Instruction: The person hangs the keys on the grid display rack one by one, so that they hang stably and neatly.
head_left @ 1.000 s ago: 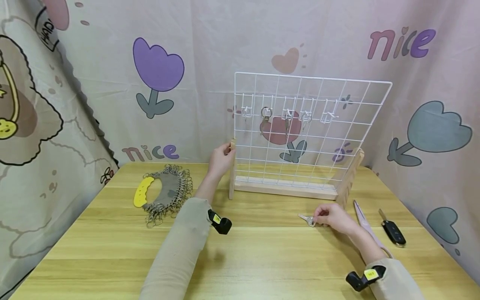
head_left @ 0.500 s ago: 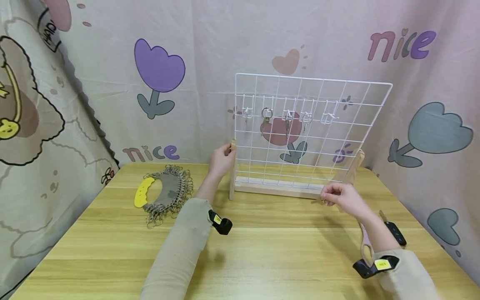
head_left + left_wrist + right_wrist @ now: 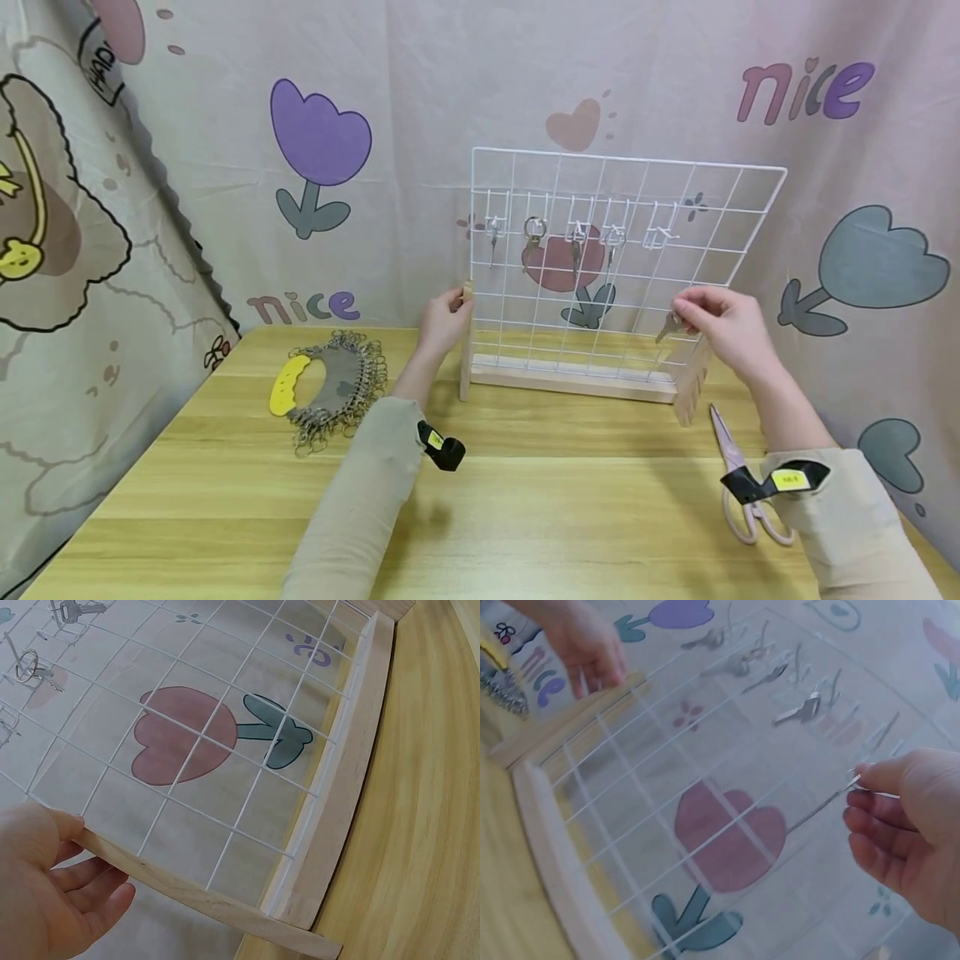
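Observation:
My left hand (image 3: 442,321) holds the upper end of the wooden side post (image 3: 202,898) of a white wire grid rack (image 3: 570,380). In the left wrist view the thumb lies on the near edge, the fingers below it. My right hand (image 3: 726,327) pinches a small metal key (image 3: 665,328) by its head, in front of the rack's lower right part. The key's blade points down and left. Several keys (image 3: 807,710) hang from white hooks across the grid. The rightmost hook (image 3: 657,237) has no key on it.
Pink scissors (image 3: 724,435) lie right of the rack, partly under the right wrist camera. At the left of the table (image 3: 540,517) is a grey plate (image 3: 341,375) with a yellow handle and a fringe of metal rings. A printed curtain hangs behind.
My right hand has lifted the key off the table and carried it up and right to the grid. The right forearm now covers the black car key. My left hand stays in place.

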The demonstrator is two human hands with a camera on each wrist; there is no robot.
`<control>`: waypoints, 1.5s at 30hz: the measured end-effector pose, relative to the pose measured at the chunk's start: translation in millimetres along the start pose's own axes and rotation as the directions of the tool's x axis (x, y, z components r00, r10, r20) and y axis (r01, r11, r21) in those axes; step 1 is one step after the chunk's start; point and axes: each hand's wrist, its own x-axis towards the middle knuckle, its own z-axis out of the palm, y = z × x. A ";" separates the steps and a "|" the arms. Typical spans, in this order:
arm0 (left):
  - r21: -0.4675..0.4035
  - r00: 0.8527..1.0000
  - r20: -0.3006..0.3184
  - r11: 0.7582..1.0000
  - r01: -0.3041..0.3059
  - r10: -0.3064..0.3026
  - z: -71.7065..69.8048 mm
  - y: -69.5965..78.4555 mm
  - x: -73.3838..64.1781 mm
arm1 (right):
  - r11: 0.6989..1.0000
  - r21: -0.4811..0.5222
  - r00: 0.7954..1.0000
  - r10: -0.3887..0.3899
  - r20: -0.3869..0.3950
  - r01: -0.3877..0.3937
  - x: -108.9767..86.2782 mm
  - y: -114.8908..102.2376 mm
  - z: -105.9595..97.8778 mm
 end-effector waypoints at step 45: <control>-0.026 1.000 0.004 1.000 0.001 -0.001 10.5 -4.7 -1.8 | 0.931 0.362 0.971 0.128 -0.201 -0.047 47.7 -15.1 13.9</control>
